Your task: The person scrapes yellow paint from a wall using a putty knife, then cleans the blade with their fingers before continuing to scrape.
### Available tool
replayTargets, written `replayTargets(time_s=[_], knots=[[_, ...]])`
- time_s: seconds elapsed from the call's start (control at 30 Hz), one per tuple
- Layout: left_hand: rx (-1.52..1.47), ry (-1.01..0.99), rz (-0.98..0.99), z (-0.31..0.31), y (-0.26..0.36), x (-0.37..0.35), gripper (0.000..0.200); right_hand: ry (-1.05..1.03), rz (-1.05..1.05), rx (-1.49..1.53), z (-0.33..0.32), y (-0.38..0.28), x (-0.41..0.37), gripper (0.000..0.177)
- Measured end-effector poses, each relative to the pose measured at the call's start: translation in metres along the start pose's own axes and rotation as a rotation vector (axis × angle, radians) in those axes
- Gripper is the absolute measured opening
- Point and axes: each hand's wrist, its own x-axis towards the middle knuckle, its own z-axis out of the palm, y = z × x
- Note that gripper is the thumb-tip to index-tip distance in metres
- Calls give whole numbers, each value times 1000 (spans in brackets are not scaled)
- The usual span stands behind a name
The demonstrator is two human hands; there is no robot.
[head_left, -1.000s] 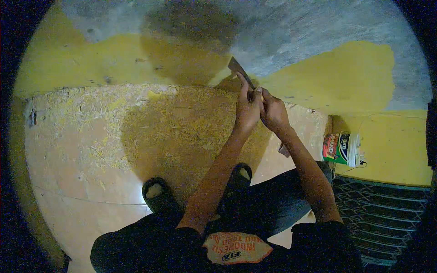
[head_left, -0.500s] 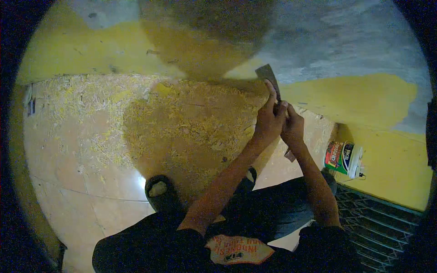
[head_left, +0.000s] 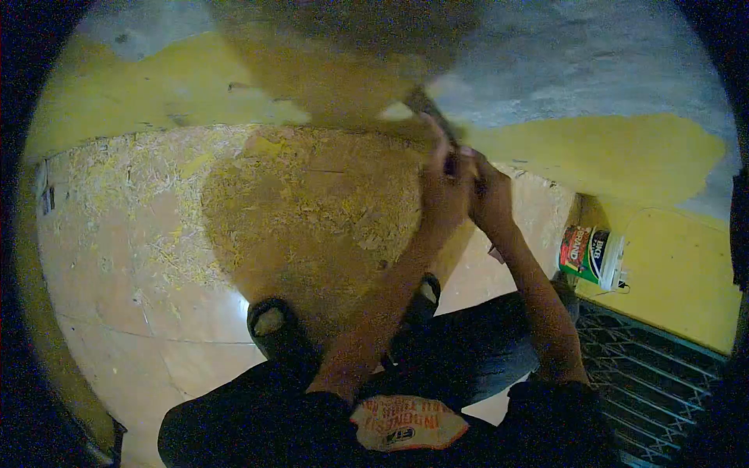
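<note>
A scraper with a flat dark blade (head_left: 427, 109) is held in both hands against the lower part of the wall, where yellow paint meets bare grey. My left hand (head_left: 446, 191) is closed on it nearer the blade, one finger stretched along the metal. Just behind, my right hand (head_left: 491, 195) is wrapped round the handle, whose far end shows below the wrist. Motion smears the blade and both hands, so whether the edge touches the wall is hard to tell.
Yellow paint shavings (head_left: 191, 168) litter the tiled floor (head_left: 187, 359) along the wall. To the right, a paint bucket (head_left: 591, 257) stands by a yellow surface, close to a dark folding metal gate (head_left: 655, 366). My sandalled foot (head_left: 271, 321) rests on the floor below.
Both hands and the scraper have moved a little left and up along the wall. The blade now tilts further left. The view has shifted slightly.
</note>
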Motion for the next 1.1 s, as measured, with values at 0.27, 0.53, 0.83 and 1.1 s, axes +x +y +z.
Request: replayTargets(time_s=[0.27,0.53,0.83,1.1], knots=[[99,-80,-22,17,1,-12,68,24,103,-8,-10,30,-26,31],[115,-176,-52,-2,8,-6,72,46,15,-9,0,15,-20,26],[8,-36,-42,1,10,4,66,99,5,-67,3,22,0,26],[50,3,14,0,11,2,64,24,-9,-55,7,18,4,25]])
